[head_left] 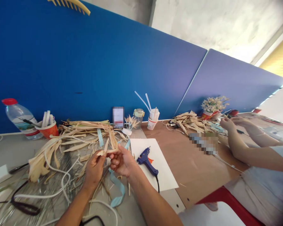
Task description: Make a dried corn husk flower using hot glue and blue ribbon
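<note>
Close together in the middle of the head view, both hands are closed on a pale dried corn husk strip (112,141). My left hand (94,169) pinches its left end between thumb and finger. My right hand (124,162) grips the other end, palm partly turned up, fingers curled. A pointed piece of husk stands up between them. Below my hands a light blue ribbon (118,188) curls on the table. A blue glue gun (147,161) lies on a white sheet of paper (166,175), right of my right hand.
Dried husks (85,127) and white cords (66,179) cover the left side. At the back stand a water bottle (21,117), a red cup (48,129), a phone (118,117), a jar (138,117) and a cup of glue sticks (152,121). A co-worker's arms (240,138) reach in at right.
</note>
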{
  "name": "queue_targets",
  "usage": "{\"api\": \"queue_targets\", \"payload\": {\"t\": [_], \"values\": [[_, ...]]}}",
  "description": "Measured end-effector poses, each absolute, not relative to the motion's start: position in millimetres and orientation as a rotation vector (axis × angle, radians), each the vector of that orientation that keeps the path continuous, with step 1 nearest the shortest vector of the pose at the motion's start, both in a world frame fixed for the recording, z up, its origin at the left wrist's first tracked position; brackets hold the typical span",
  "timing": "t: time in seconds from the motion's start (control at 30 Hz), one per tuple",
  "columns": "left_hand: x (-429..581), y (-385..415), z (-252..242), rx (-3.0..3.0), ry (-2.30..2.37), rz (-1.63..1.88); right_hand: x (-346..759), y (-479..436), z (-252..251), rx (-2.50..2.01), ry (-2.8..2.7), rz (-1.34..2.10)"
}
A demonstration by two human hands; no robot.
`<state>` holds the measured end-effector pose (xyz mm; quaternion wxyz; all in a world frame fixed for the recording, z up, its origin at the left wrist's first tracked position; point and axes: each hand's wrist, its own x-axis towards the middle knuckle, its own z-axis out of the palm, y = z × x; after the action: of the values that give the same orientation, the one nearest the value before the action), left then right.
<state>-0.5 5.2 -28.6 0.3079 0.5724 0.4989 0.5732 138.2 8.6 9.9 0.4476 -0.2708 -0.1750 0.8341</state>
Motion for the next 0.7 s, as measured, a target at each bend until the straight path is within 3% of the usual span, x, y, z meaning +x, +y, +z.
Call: {"api": "queue_targets", "payload": {"t": [0.17, 0.47, 0.7], "values": [[-1.7, 10.8, -33.1, 1.379, 1.284, 1.500, 152.7, 14.4, 16.6, -0.656, -0.553, 1.797], [4.9, 4.4, -23.8, 1.429, 1.170, 1.393, 143.9, 9.4, 13.3, -0.744, -0.956, 1.625], [3.2, 8.6, -32.8, 1.498, 1.132, 1.364, 139.8, 10.4, 6.6, -0.846, -0.960, 1.574]]}}
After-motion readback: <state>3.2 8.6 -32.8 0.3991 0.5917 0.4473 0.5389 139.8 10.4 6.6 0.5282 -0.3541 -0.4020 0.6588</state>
